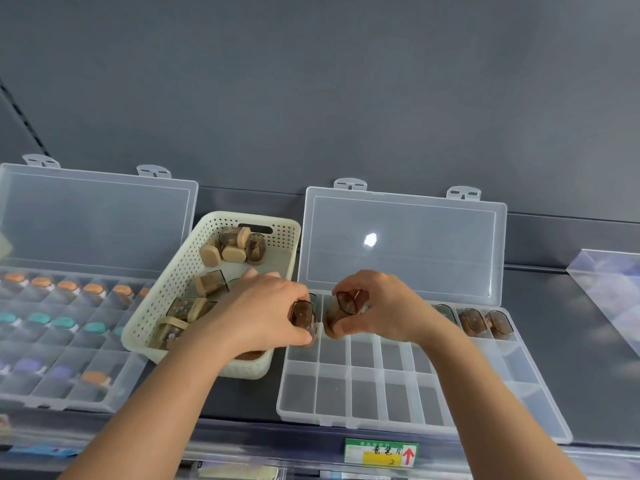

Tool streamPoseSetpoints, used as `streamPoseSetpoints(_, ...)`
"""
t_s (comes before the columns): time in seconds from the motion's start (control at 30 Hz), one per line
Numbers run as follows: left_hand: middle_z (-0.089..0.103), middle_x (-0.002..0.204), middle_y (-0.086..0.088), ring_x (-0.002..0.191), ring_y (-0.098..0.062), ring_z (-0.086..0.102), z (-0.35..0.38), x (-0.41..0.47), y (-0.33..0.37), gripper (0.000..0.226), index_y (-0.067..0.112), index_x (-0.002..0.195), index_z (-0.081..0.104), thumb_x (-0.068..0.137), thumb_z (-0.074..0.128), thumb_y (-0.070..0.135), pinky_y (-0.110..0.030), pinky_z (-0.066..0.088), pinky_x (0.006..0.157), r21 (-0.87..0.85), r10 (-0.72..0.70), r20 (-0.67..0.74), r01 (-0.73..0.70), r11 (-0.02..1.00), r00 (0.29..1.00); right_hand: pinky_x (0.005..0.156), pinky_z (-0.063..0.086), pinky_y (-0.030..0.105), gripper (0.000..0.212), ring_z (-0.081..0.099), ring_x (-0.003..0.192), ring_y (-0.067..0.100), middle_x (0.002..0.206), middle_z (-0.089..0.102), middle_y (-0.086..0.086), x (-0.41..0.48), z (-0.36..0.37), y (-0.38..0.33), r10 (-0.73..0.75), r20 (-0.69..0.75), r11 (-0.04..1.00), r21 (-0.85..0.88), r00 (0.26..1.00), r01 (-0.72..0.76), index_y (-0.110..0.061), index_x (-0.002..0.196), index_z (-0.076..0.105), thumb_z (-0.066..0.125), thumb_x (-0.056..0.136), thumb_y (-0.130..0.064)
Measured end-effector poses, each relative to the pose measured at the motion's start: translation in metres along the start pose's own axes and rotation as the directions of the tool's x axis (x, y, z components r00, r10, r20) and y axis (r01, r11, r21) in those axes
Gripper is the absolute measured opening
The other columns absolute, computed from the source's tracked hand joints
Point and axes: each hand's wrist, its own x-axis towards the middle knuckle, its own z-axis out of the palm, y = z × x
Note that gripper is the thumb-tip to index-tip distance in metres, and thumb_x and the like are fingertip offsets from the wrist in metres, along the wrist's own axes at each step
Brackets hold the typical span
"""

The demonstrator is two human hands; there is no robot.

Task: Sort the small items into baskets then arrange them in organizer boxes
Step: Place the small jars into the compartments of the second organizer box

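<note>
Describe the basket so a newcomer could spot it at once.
A left organizer box and a right organizer box lie open on the grey shelf. Between them, angled, sits the cream basket, holding brown cases. It alone is opaque and perforated; the boxes are clear with dividers.

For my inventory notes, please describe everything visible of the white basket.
The white basket is rectangular, plastic-looking, with perforated walls and a slot handle at its far end. It sits askew on the shelf, overlapping the left organizer box. Inside lie small brown-tinted containers with beige caps. The left hand hangs over its near right side.
</note>
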Motion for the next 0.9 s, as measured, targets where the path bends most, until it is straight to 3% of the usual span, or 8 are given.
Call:
streamPoseSetpoints(0.07, 0.047, 0.086, 0.017, 0.074, 0.003, 0.028, 0.003, 0.001, 0.001, 0.046, 0.034, 0.110, 0.055, 0.072, 0.062, 0.059, -0.016, 0.017, 0.061, 0.021, 0.005, 0.000, -0.005, 1.000, 1.000, 0.076, 0.053, 0.024, 0.049, 0.057, 0.086, 0.008, 0.096, 0.057, -0.013, -0.003, 0.004, -0.002, -0.026, -0.011, 0.998, -0.061, 1.000, 0.025, -0.030, 0.105, 0.061, 0.083, 0.062, -0.042)
streamPoseSetpoints(0.17, 0.042, 0.088, 0.016, 0.084, -0.011, 0.030, 0.008, 0.000, 0.001, 0.051, 0.037, 0.111, 0.048, 0.069, 0.063, 0.061, -0.030, 0.025, 0.068, 0.067, -0.021, 0.007, 0.021, 0.998, 1.000, 0.071, 0.053, 0.026, 0.046, 0.057, 0.082, 0.010, 0.092, 0.059, -0.011, -0.006, 0.012, -0.002, -0.056, -0.015, 0.990, -0.129, 0.998, 0.054, -0.028, 0.100, 0.058, 0.083, 0.062, -0.040)
streamPoseSetpoints(0.27, 0.039, 0.081, 0.022, 0.082, -0.008, 0.022, 0.012, 0.001, 0.001, 0.049, 0.036, 0.105, 0.050, 0.066, 0.066, 0.061, -0.033, 0.019, 0.070, 0.074, 0.016, -0.046, -0.012, 0.997, 0.999, 0.070, 0.051, 0.029, 0.045, 0.055, 0.080, 0.013, 0.090, 0.057, -0.008, -0.007, 0.017, -0.001, -0.066, -0.002, 0.977, -0.202, 0.998, 0.064, -0.025, 0.094, 0.053, 0.082, 0.064, -0.041)
streamPoseSetpoints(0.4, 0.044, 0.079, 0.022, 0.082, -0.007, 0.026, 0.012, 0.001, 0.000, 0.047, 0.032, 0.091, 0.060, 0.062, 0.064, 0.069, -0.036, 0.014, 0.071, 0.144, 0.103, -0.040, -0.096, 0.985, 0.994, 0.059, 0.038, 0.024, 0.048, 0.047, 0.073, 0.013, 0.082, 0.049, -0.009, -0.006, 0.023, -0.003, -0.100, 0.014, 0.950, -0.295, 0.995, 0.099, -0.027, 0.084, 0.044, 0.082, 0.062, -0.045)
streamPoseSetpoints(0.6, 0.040, 0.079, 0.016, 0.086, -0.010, 0.026, 0.020, 0.003, 0.001, 0.051, 0.029, 0.084, 0.062, 0.063, 0.062, 0.075, -0.032, 0.019, 0.078, 0.196, 0.114, -0.059, -0.101, 0.975, 0.992, 0.072, 0.046, 0.032, 0.050, 0.049, 0.083, 0.017, 0.091, 0.052, -0.006, -0.005, 0.034, -0.002, -0.046, 0.079, 0.932, -0.357, 0.996, 0.071, -0.022, 0.094, 0.054, 0.081, 0.061, -0.050)
streamPoseSetpoints(0.7, 0.042, 0.084, 0.014, 0.090, -0.012, 0.025, 0.025, 0.003, 0.001, 0.055, 0.026, 0.090, 0.068, 0.064, 0.062, 0.074, -0.034, 0.024, 0.085, 0.240, 0.122, -0.059, -0.104, 0.965, 0.991, 0.075, 0.049, 0.033, 0.046, 0.051, 0.085, 0.017, 0.093, 0.055, -0.005, -0.003, 0.035, -0.002, -0.019, 0.108, 0.932, -0.358, 0.994, 0.057, -0.023, 0.095, 0.058, 0.077, 0.066, -0.053)
streamPoseSetpoints(0.9, 0.047, 0.092, 0.010, 0.100, -0.014, 0.030, 0.033, 0.002, 0.002, 0.053, 0.025, 0.101, 0.070, 0.073, 0.060, 0.068, -0.039, 0.013, 0.093, 0.281, 0.176, -0.034, -0.159, 0.946, 0.984, 0.072, 0.045, 0.028, 0.038, 0.052, 0.085, 0.015, 0.093, 0.060, -0.006, -0.002, 0.033, -0.001, -0.019, 0.099, 0.939, -0.339, 0.995, 0.052, -0.024, 0.097, 0.062, 0.074, 0.071, -0.048)
